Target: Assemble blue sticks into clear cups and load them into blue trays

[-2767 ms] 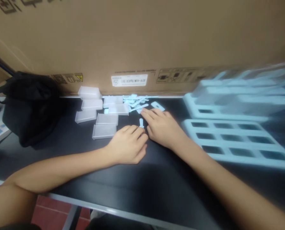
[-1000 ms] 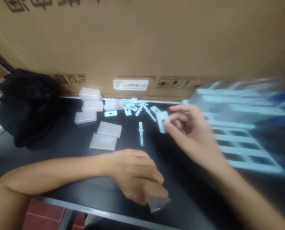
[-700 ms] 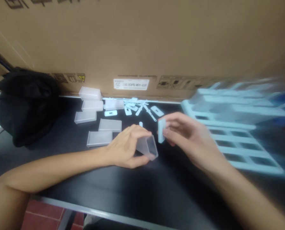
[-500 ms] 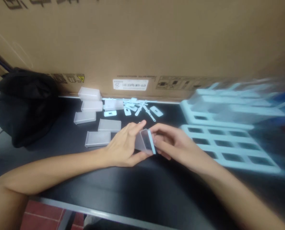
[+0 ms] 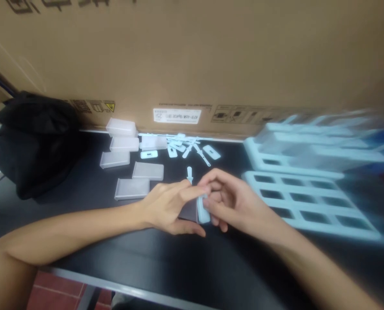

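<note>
My left hand (image 5: 171,204) is wrapped round a translucent ice-pop mold (image 5: 188,212), lying sideways low over the table. Its thumb points out below the mold. At the mold's right end is a light blue cap (image 5: 203,210), pinched by the thumb and fingers of my right hand (image 5: 226,200). The fingertips of both hands meet above the cap. Just behind my left hand a light blue stick (image 5: 190,173) shows, its lower end hidden. Several more translucent molds (image 5: 132,188) lie to the left, with a pile of light blue sticks and caps (image 5: 182,144) at the back.
On the right sits a light blue rack (image 5: 289,186) with rectangular holes. Behind it, another rack (image 5: 253,155) holds capped molds, blurred. A black bag (image 5: 37,142) is at the left. The large cardboard box (image 5: 192,56) walls off the back of the black table (image 5: 179,267).
Both hands have come slightly nearer to me. The cap has turned so that its outer face shows more, and my left fingers have shifted to its top. The stick behind has come into view.
</note>
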### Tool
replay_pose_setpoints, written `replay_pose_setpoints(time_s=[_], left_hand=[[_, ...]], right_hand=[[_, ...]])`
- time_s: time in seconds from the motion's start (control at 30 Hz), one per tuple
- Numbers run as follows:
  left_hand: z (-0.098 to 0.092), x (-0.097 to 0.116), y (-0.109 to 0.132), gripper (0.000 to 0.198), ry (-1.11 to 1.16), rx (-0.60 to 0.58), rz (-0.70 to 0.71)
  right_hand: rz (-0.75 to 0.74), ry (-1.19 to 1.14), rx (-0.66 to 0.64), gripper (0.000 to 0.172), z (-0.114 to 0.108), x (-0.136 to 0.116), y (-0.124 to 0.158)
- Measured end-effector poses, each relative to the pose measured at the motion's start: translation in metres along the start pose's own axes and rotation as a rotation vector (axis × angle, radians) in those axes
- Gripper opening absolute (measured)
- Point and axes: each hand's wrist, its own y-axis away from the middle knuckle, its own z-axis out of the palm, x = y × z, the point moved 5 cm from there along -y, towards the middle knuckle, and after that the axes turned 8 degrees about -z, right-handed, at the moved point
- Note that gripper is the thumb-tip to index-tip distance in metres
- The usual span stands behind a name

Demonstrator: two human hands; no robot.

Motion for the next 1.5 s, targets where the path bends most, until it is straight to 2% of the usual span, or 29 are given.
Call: replay_pose_setpoints(time_s=[0.2, 0.47, 0.53, 0.63, 0.7, 0.83, 0.9, 1.03, 1.13, 1.23, 1.33, 1.4, 1.5], left_hand=[[-0.003, 0.005, -0.008, 0.073, 0.022, -0.044, -0.007], [-0.004, 0.008, -0.006, 0.079, 0.062, 0.013, 0.072], [-0.004, 0.008, -0.006, 0.077, 0.024, -0.002, 0.062], [-0.002, 0.007, -0.005, 0.069, -0.008, -0.073, 0.035], [-0.002, 0.009, -0.004, 0.061, 0.002, -0.072, 0.067], [-0.005, 0.015, -0.005, 0.047, 0.034, -0.018, 0.122], [-0.007, 0.015, -0.006, 0.043, 0.046, 0.007, 0.105], [-0.003, 0.012, -0.005, 0.050, 0.059, -0.011, 0.100], [0.004, 0.009, -0.001, 0.057, 0.036, -0.073, 0.108], [0.008, 0.008, 0.000, 0.057, 0.023, -0.119, 0.080], [0.007, 0.007, -0.002, 0.062, 0.045, -0.130, 0.030], [0.007, 0.005, -0.003, 0.071, 0.081, -0.179, -0.014], [0.012, 0.000, -0.002, 0.083, 0.135, -0.318, -0.077]], right_hand=[[0.035, -0.040, -0.112, 0.045, 0.004, 0.001, 0.004], [0.049, -0.097, -0.207, 0.042, 0.006, 0.003, 0.006], [0.031, -0.066, -0.230, 0.038, 0.005, 0.002, 0.007], [-0.044, 0.131, -0.273, 0.020, 0.001, -0.002, 0.008], [-0.122, 0.364, -0.224, 0.016, -0.006, -0.001, 0.006], [-0.242, 0.945, 0.033, 0.039, -0.016, 0.007, -0.004], [-0.243, 1.153, 0.053, 0.040, -0.014, 0.014, -0.009], [-0.231, 1.362, 0.034, 0.023, -0.010, 0.016, -0.012], [-0.204, 1.425, 0.062, 0.015, -0.014, 0.016, -0.010], [-0.160, 1.352, 0.097, 0.010, -0.021, 0.021, -0.009], [-0.146, 1.228, 0.114, 0.021, -0.026, 0.027, -0.009], [-0.186, 1.194, 0.144, 0.022, -0.027, 0.024, -0.009], [-0.327, 1.110, 0.298, 0.007, -0.030, 0.003, -0.001]])
